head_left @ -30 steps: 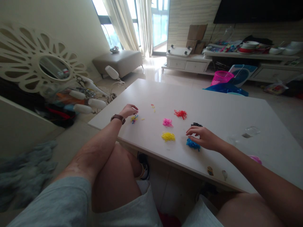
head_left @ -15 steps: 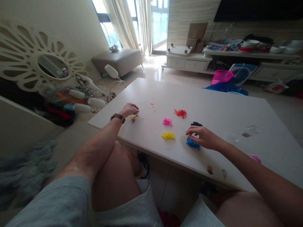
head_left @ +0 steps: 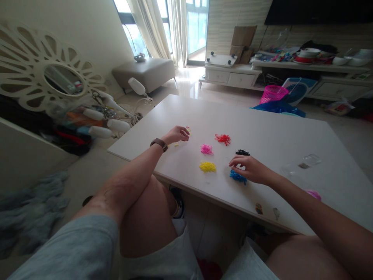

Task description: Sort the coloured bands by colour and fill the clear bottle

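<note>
My left hand [head_left: 178,134], with a brown watch on its wrist, is over the table's left part with fingers pinched; whatever they hold is too small to make out. A few loose yellow and red bands [head_left: 188,127] lie by its fingertips. My right hand [head_left: 248,167] hovers above a pile of blue rubber bands [head_left: 238,177], thumb and fingers apart. Just behind it is a black pile [head_left: 242,152], partly covered. Between my hands lie piles of yellow rubber bands [head_left: 208,167], pink ones [head_left: 206,149] and red ones [head_left: 223,139].
The white table [head_left: 262,132] reaches across in front of my knees. On its right lie a clear plastic container [head_left: 310,160] and a pink item [head_left: 314,194]. Near the front edge are a small yellow-brown figure [head_left: 258,209] and a clear small piece [head_left: 276,213]. Lamp arms [head_left: 118,125] stand beside the left edge.
My left hand has moved right, from the mixed-colour pile toward the loose bands. The mixed pile is now hidden behind my wrist. My right hand has stayed over the blue pile.
</note>
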A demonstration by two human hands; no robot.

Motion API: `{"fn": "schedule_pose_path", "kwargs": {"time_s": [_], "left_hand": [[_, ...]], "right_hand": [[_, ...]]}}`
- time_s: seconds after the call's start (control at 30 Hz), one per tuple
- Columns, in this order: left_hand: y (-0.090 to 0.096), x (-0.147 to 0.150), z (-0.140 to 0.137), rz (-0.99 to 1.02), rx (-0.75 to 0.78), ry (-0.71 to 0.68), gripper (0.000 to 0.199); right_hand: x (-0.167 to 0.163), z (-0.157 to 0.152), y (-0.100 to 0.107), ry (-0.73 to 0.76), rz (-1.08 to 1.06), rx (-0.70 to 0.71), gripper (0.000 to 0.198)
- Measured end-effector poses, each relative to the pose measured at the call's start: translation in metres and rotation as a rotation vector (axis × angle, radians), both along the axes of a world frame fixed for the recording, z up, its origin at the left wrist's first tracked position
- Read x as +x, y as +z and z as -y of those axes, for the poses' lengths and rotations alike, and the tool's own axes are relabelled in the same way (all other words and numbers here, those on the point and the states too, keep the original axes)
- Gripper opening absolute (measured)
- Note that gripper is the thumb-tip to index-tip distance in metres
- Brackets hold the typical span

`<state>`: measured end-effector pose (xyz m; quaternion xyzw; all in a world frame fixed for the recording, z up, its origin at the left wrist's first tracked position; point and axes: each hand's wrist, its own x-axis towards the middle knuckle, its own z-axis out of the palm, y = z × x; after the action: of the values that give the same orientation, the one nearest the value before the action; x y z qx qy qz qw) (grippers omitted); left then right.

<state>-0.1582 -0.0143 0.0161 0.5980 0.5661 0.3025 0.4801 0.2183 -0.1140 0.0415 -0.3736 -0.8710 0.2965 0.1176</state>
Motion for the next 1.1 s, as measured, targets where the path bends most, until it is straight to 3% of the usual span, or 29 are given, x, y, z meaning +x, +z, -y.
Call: {"fn": "schedule_pose_path", "kwargs": {"time_s": [0.23,0.4,1.1], "left_hand": [[-0.001,0.054,-0.011,-0.088,0.056,-0.163,0.022],[0.001,0.076,-0.013,-0.156,0.109,-0.244,0.018],[0.009,0.081,-0.015,-0.209,0.177,-0.287,0.019]], "right_hand": [[-0.001,0.002,0.004,-0.005,0.009,-0.005,0.017],[-0.002,0.003,0.007,-0.017,-0.001,-0.002,0.017],[-0.005,0.005,0.011,-0.019,-0.007,0.005,0.017]]}}
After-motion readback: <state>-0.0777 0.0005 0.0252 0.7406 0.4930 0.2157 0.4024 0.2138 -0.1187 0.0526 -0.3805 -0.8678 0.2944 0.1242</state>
